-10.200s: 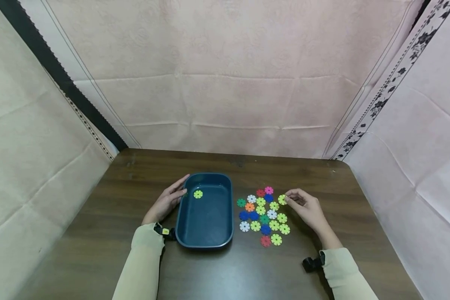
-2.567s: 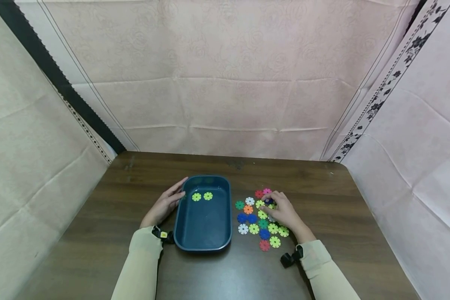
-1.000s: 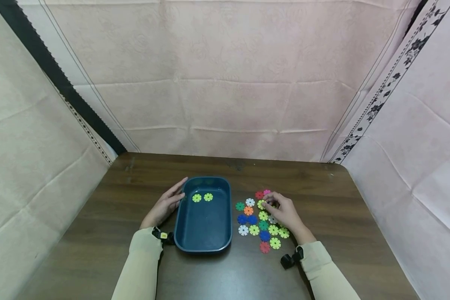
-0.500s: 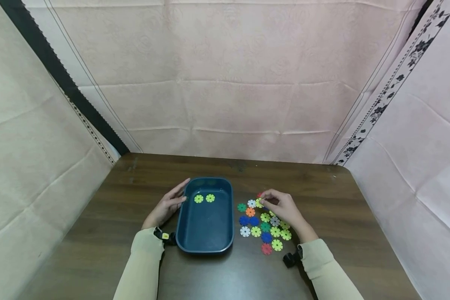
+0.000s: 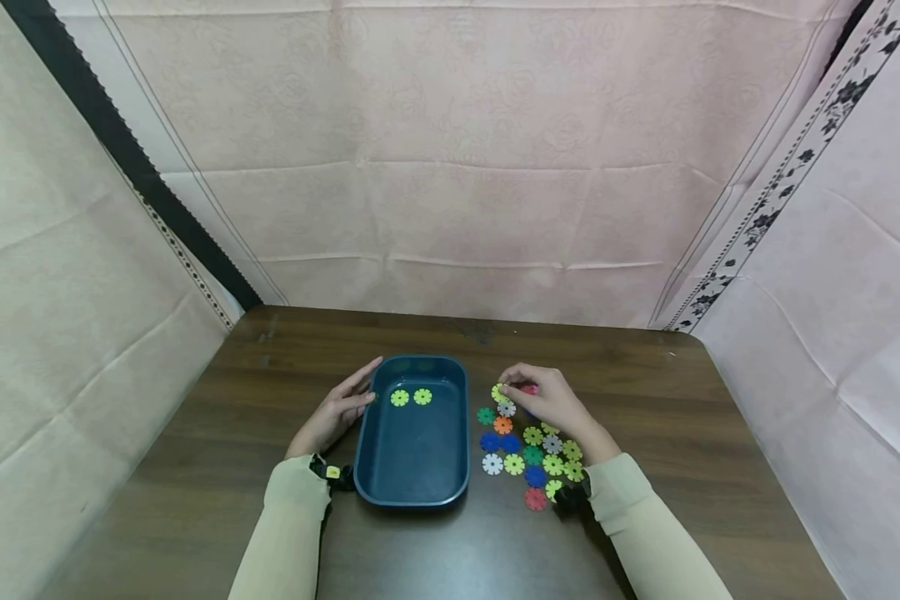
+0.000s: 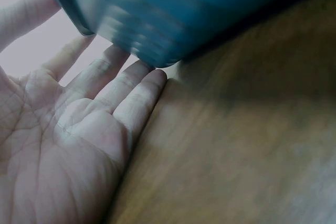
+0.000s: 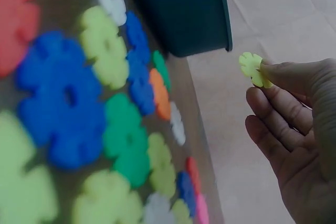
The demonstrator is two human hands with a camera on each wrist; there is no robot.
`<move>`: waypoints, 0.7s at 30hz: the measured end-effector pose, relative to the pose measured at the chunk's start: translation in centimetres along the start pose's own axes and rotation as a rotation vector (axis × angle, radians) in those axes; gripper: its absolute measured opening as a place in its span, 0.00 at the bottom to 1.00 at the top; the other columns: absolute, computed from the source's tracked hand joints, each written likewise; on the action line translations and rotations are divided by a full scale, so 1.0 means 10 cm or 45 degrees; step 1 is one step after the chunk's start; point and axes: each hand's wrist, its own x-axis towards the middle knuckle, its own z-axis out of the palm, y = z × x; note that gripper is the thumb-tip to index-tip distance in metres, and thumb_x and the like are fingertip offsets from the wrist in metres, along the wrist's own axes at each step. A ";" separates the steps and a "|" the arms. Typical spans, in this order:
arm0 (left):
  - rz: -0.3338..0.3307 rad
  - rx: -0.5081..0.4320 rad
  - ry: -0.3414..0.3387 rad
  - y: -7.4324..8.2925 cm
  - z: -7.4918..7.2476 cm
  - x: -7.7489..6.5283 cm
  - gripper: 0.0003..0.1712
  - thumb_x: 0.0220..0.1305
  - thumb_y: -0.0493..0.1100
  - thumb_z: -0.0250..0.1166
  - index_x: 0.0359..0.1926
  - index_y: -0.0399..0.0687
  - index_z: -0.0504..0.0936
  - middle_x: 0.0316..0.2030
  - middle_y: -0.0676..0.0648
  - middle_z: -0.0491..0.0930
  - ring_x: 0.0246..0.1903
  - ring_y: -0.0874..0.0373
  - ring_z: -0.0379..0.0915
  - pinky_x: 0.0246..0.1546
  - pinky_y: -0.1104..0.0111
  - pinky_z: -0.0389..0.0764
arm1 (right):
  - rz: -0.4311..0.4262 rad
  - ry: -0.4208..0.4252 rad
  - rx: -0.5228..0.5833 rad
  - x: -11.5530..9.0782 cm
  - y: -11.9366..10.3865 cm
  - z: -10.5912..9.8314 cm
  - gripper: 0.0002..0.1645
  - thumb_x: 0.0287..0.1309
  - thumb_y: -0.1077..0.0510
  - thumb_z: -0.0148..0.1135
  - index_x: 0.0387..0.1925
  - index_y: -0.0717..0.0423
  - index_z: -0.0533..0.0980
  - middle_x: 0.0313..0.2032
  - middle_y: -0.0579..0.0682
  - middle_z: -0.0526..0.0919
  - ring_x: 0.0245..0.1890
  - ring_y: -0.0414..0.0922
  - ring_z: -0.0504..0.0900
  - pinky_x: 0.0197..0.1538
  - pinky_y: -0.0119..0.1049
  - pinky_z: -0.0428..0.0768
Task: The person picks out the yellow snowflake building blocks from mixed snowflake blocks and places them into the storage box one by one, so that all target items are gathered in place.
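A pale cloth [image 5: 82, 358] with a black band [image 5: 131, 158] slants down to the far left corner of the wood-patterned tabletop [image 5: 217, 467]. Over the tabletop's left half reaches a pale green sleeve [image 5: 285, 517], with a dark strap [image 5: 319, 467] at the wrist. The left hand [image 5: 333, 418] has its fingers extended along the outside of the dark blue tray [image 5: 412, 458], fingertips touching the wall and thumb at the left rim. The tray sits slightly left of the middle between the tabletop's side edges, its short end towards the far edge. Inside, near that end, two yellow-green flower-shaped pieces [image 5: 399, 398] lie side by side, just apart.

Right of the tray, loose pieces lie close together on the tabletop: green [image 5: 485, 416], blue [image 5: 491, 442], white [image 5: 492, 464], orange [image 5: 502, 425], more yellow-green, red [image 5: 535, 499] and, towards the far edge, pink [image 7: 201, 209]. The right hand [image 5: 558, 410] pinches one yellow-green piece [image 7: 252, 68] between thumb and finger, off the tabletop at the group's far end; the other fingers are loosely bent. Its arm comes in from the tabletop's near right. A cloth with a black floral border [image 5: 765, 218] meets the far right corner.
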 end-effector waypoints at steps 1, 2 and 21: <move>-0.001 -0.002 0.002 0.00 0.00 0.00 0.34 0.76 0.38 0.53 0.78 0.63 0.58 0.78 0.49 0.52 0.74 0.44 0.53 0.60 0.69 0.73 | -0.004 -0.012 0.002 0.03 -0.02 0.01 0.06 0.67 0.53 0.66 0.44 0.44 0.83 0.39 0.37 0.86 0.42 0.38 0.84 0.45 0.41 0.84; -0.002 -0.005 0.004 0.00 0.00 0.00 0.34 0.76 0.38 0.53 0.78 0.62 0.58 0.78 0.49 0.52 0.74 0.44 0.53 0.60 0.69 0.73 | -0.006 -0.028 0.006 0.06 -0.05 0.02 0.06 0.67 0.52 0.66 0.44 0.44 0.83 0.39 0.38 0.86 0.42 0.38 0.84 0.45 0.40 0.84; 0.004 -0.016 0.008 0.02 0.02 0.00 0.35 0.75 0.38 0.54 0.79 0.59 0.56 0.77 0.48 0.53 0.73 0.43 0.55 0.59 0.67 0.74 | -0.256 -0.438 -0.174 0.67 -0.46 0.33 0.08 0.70 0.56 0.62 0.47 0.50 0.83 0.42 0.40 0.86 0.39 0.33 0.83 0.44 0.29 0.82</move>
